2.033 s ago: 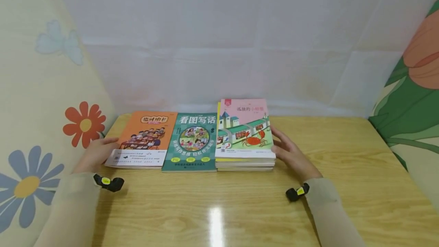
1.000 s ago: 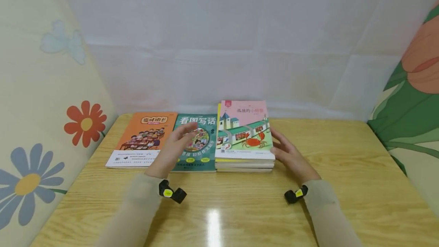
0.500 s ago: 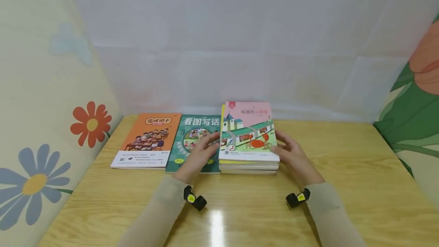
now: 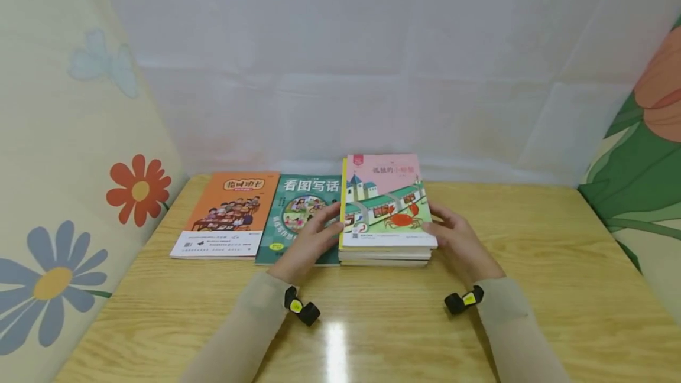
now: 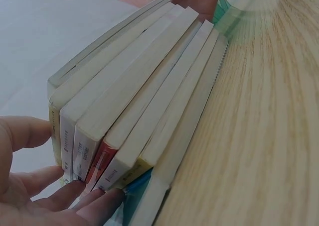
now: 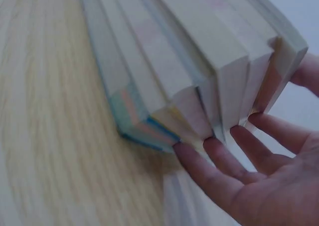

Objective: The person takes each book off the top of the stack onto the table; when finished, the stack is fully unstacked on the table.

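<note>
A stack of several books stands on the table, topped by a pink picture book [image 4: 380,194] with a red crab on its cover. My left hand [image 4: 311,241] is at the stack's left side, above a teal book [image 4: 311,185]. In the left wrist view its fingertips touch the spines [image 5: 94,161], with the thumb higher up. On the opposite side, my right hand [image 4: 463,244] has its fingertips against the book edges [image 6: 197,111]. Its thumb is beside the topmost book. The stack sits between both hands, its books slightly out of line.
An orange book [image 4: 229,200] lies flat on the wooden table [image 4: 399,324] at the left, next to the teal one. A white cloth [image 4: 372,64] hangs behind. Flower-painted panels [image 4: 53,135] flank both sides.
My left hand has left the orange book, crossed rightward over the teal one and reached the stack's left side. My right hand stays at the right side. The upper books shift slightly right.
</note>
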`<state>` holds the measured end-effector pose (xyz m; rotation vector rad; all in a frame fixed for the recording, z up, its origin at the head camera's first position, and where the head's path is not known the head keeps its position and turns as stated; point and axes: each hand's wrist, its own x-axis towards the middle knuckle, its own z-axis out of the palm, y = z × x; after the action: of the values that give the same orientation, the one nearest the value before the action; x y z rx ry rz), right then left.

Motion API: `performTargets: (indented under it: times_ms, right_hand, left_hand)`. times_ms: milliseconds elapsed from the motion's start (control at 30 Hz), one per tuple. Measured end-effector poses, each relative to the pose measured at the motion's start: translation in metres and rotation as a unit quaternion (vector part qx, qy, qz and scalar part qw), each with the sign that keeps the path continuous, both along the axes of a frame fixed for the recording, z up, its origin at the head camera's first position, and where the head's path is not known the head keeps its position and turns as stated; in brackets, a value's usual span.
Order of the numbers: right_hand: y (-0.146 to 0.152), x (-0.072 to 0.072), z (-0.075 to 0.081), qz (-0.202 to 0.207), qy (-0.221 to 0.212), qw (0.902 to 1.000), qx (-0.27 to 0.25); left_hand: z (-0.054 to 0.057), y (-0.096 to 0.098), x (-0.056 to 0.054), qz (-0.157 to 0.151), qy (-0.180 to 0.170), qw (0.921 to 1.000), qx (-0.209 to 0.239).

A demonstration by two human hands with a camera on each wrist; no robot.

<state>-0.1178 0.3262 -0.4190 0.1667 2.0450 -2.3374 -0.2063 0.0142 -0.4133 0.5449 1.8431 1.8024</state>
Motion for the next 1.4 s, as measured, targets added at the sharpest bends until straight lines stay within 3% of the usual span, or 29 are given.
performTargets:
  times_ms: [200, 533, 700, 833, 1033, 1200, 1400]
  right_hand:
    - [0.001, -0.001, 0.005, -0.016, 0.010, 0.9997, -0.019]
    - [0.011, 0.006, 0.022, -0.007, -0.036, 0.9993, -0.011]
    - [0.013, 0.006, 0.028, 0.004, -0.037, 0.9991, -0.019]
    - [0.010, 0.007, 0.034, -0.012, -0.049, 0.9981, -0.037]
    - [0.005, 0.007, 0.038, -0.032, -0.072, 0.9968, 0.013]
    - [0.011, 0.009, 0.045, -0.044, -0.045, 0.9963, 0.059]
    - [0.041, 0.023, 0.055, -0.054, 0.004, 0.9985, 0.001]
  left_hand:
    - [-0.003, -0.001, -0.002, -0.002, -0.006, 1.0000, -0.004]
    - [0.002, 0.000, -0.001, 0.008, -0.027, 0.9996, 0.005]
    - [0.004, -0.002, 0.000, 0.026, -0.018, 0.9993, -0.019]
    - [0.006, -0.002, 0.000, 0.032, -0.016, 0.9990, -0.028]
    - [0.008, -0.002, 0.000, 0.030, -0.014, 0.9991, -0.028]
    - [0.006, -0.002, -0.001, 0.032, -0.005, 0.9989, -0.032]
    - [0.005, 0.000, -0.001, 0.018, 0.009, 0.9994, -0.028]
